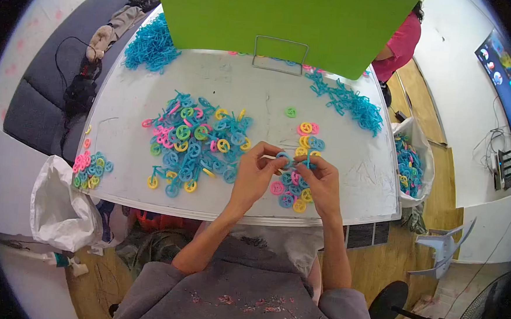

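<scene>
Above the near right part of the table, my two hands are close together. My left hand (256, 174) pinches a light-blue plastic wheel (285, 157) between thumb and fingers. My right hand (322, 184) is closed on a small teal plastic piece (309, 157), its lower part hidden by the fingers. Under and around the hands lie yellow, pink and blue wheels (286, 200), some in a column reaching away from me. A lone green wheel (291, 112) lies farther off. To the left spreads a large heap of coloured wheels and teal pieces (194, 150).
Teal pieces are piled at the far left (151, 45) and far right (358, 112) of the white table (248, 83). A green board (287, 21) with a wire stand crosses the back. Sacks flank the table: white left (59, 206), filled right (410, 163). Another person (400, 48) is behind the board.
</scene>
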Motion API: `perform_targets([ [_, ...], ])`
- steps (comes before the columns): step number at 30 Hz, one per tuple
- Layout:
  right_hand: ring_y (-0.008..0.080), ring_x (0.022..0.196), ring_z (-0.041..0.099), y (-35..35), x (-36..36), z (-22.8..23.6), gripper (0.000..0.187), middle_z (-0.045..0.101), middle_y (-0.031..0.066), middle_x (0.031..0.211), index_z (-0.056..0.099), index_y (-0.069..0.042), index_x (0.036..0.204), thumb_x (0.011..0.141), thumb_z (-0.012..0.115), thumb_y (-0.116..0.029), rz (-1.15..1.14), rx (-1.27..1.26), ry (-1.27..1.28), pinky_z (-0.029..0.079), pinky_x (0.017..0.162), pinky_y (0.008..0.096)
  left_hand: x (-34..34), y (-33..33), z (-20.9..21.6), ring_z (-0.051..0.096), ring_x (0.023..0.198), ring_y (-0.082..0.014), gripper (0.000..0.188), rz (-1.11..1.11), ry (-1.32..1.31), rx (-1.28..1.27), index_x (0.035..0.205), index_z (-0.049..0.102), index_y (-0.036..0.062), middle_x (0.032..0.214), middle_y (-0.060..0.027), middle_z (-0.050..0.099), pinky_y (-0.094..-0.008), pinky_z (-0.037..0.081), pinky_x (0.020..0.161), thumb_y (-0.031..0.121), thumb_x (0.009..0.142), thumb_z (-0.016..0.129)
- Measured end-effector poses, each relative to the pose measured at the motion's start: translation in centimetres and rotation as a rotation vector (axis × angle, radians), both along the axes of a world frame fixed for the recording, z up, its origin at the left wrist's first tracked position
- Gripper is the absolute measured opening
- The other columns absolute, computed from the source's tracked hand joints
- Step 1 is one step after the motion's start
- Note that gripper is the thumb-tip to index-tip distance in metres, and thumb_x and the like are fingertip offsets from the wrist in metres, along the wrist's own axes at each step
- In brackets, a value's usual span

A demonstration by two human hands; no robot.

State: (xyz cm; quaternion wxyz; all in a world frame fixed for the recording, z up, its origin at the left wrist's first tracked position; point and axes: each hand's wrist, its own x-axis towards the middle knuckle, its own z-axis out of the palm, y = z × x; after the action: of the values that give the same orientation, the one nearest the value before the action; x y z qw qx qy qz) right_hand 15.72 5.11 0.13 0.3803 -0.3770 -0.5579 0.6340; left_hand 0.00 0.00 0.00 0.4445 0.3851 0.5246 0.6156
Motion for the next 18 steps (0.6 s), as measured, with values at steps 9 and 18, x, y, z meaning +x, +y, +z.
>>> perform_targets([
  [9,0.0083,0.077,0.059,-0.6,-0.8,-0.3,0.017,0.065,0.0036,0.091,0.062,0.0,0.1,0.083,0.064,0.0,-0.053,0.142,-0.049,0.049,0.067,0.0227,-0.2,0.2,-1.1,0.064,0.078,-0.0145,0.012,-0.076,-0.057,-0.067,0.097,0.055,-0.0008,0.087,-0.0083,0.064,-0.0281,0.054,0.066,0.005,0.089,0.06],
  [18,0.0101,0.079,0.059,-0.8,-0.9,-1.3,0.011,0.065,0.0067,0.092,0.058,0.0,0.092,0.083,0.065,0.0,-0.066,0.201,-0.09,0.049,0.069,0.0248,0.4,0.5,-1.5,0.062,0.072,-0.0122,0.008,0.008,-0.066,0.002,0.09,0.053,-0.0005,0.078,-0.0056,0.061,-0.0257,0.053,0.062,-0.002,0.085,0.059],
])
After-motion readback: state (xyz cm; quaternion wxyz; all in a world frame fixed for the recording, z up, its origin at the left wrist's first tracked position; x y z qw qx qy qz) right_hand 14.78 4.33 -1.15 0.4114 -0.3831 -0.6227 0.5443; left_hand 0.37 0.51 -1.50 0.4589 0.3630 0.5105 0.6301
